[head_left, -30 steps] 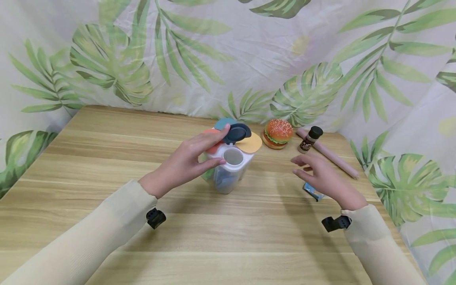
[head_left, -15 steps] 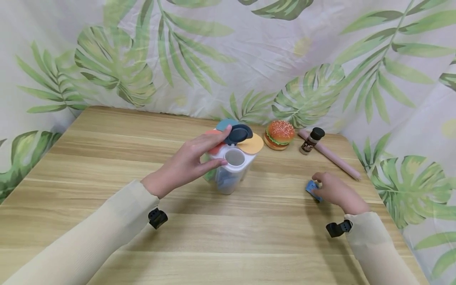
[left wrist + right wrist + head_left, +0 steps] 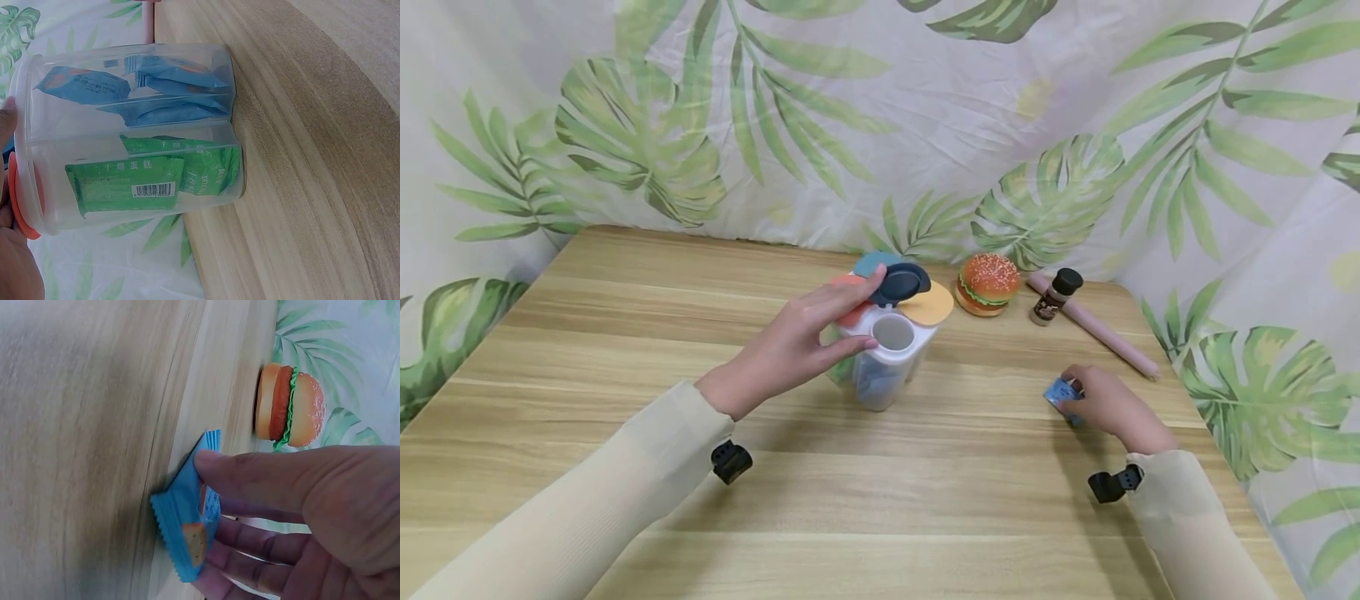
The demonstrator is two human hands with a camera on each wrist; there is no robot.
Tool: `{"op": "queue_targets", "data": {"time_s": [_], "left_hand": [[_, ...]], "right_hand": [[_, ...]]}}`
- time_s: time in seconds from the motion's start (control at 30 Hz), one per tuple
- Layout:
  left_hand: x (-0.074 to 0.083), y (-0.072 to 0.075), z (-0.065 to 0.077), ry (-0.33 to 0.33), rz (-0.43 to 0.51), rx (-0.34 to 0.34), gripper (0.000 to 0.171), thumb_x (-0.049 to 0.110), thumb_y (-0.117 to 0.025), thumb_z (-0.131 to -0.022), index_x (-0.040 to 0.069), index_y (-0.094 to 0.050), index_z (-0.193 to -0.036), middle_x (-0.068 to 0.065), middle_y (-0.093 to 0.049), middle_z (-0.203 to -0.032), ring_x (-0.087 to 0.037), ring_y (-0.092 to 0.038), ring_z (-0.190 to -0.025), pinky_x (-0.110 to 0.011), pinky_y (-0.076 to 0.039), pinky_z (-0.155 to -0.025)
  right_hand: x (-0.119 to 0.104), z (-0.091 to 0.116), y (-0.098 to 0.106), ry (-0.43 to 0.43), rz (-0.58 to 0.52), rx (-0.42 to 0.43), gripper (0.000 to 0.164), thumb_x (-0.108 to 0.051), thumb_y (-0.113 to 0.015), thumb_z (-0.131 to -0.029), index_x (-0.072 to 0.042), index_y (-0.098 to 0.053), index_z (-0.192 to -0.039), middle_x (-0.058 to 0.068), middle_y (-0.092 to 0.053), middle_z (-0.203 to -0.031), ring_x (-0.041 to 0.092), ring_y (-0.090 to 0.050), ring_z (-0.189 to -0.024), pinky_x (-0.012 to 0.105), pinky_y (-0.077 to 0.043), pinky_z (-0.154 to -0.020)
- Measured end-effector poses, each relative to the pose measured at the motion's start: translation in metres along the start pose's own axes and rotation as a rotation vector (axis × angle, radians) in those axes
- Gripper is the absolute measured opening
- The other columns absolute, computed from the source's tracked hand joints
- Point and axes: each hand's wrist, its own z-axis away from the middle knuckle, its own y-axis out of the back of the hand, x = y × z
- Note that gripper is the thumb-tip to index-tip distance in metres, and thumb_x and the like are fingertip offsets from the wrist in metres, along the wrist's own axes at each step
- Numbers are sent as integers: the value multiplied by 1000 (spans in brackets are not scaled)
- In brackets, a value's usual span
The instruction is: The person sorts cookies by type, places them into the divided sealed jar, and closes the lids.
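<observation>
My left hand (image 3: 782,354) rests on top of a clear storage container (image 3: 883,385), its thumb on the white rim and its index finger against the raised dark blue lid (image 3: 901,283). Beside that lid the round opening (image 3: 893,332) is uncovered. Blue packets (image 3: 178,115) and green packets (image 3: 125,184) lie in separate compartments, seen through the wall in the left wrist view. Off to the right, my right hand (image 3: 1108,404) pinches a small blue biscuit packet (image 3: 187,512) between thumb and fingers, close over the table (image 3: 850,508). A biscuit is printed on its wrapper.
Behind the container's right side sits a toy hamburger (image 3: 987,284). A small black-capped bottle (image 3: 1056,297) stands farther right, with a pinkish rod (image 3: 1108,340) lying behind it. A leaf-patterned cloth (image 3: 820,125) hangs along the table's back edge.
My right hand has come down and to the right onto the blue biscuit packet and now pinches it, its near side tilted. My left hand has kept its place on the container.
</observation>
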Motion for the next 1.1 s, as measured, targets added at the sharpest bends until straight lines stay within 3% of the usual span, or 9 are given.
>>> {"op": "queue_targets", "data": {"time_s": [0.23, 0.4, 0.63, 0.97, 1.1], "left_hand": [[-1, 0, 1, 7, -13, -3, 83, 10, -84, -88, 7, -43, -160, -10, -65, -142, -22, -62, -124, -42, -51, -111], [-1, -1, 1, 3, -11, 0, 83, 9, -84, -88, 7, -43, -159, -11, -64, -142, -23, -61, -126, -42, -51, -112], [0, 0, 0, -1, -14, 4, 82, 9, -85, -88, 6, -44, -159, -12, -64, -143, -24, -61, -126, -42, -51, -112], [-2, -1, 0, 10, -5, 8, 81, 8, -84, -88, 7, -44, -159, -12, -65, -143, -24, -61, -128, -43, -51, -112], [-1, -1, 0, 14, -3, 7, 82, 9, -84, -88, 7, -44, -159, -11, -64, -143, -23, -61, -128, -43, -51, -112]], "right_hand": [[6, 2, 0, -26, -83, 15, 44, -17, -76, -95, 13, -61, -124, 27, -68, -101, 30, -64, -86, 41, -55, -72], [13, 6, 0, 26, -143, 53, 38, -17, -77, -96, 10, -65, -120, 14, -66, -90, 17, -56, -77, 31, -47, -65], [19, 8, -5, 69, -250, 106, 33, -12, -76, -96, 8, -67, -120, 9, -66, -88, 8, -53, -71, 24, -47, -60], [22, 8, -10, 92, -469, 182, 38, -14, -72, -101, 9, -62, -130, 14, -69, -101, -1, -64, -79, 21, -58, -69], [18, 9, -11, 109, -552, 233, 41, -14, -70, -102, 8, -59, -134, 6, -67, -105, -3, -66, -86, 18, -60, -75]]}}
